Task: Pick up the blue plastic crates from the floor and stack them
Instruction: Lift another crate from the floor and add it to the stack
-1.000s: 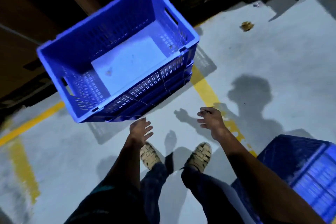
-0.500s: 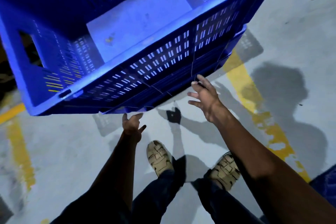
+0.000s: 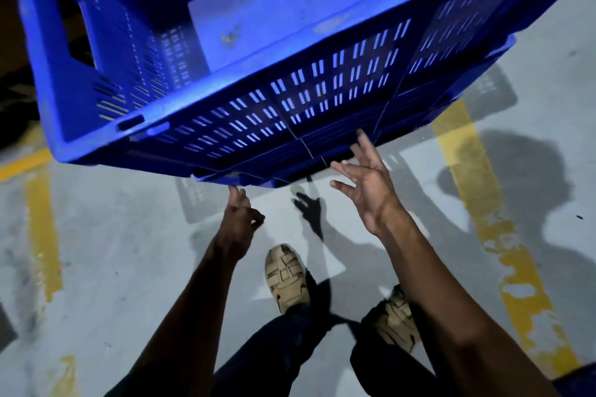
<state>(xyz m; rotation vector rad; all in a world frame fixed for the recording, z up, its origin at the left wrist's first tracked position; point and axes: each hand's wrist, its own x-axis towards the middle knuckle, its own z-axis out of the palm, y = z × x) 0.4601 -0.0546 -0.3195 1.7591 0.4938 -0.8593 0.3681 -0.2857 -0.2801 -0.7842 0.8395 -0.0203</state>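
Note:
A stack of blue plastic crates (image 3: 290, 100) with slotted walls fills the upper half of the view, its open top showing a pale bottom. My left hand (image 3: 240, 213) is just below the stack's near bottom edge, fingers loosely curled, one fingertip at the edge. My right hand (image 3: 364, 180) is spread open, fingertips reaching the lower part of the near wall. Neither hand grips anything.
The floor is grey concrete (image 3: 113, 251) with worn yellow painted lines (image 3: 503, 235) on the right and on the left. My two feet in tan sandals (image 3: 285, 277) stand below the hands. A corner of another blue crate (image 3: 580, 380) shows at the bottom right.
The view has closed in on the crate stack, which now looks much larger. Both hands have risen from apart in front of it to its near bottom edge.

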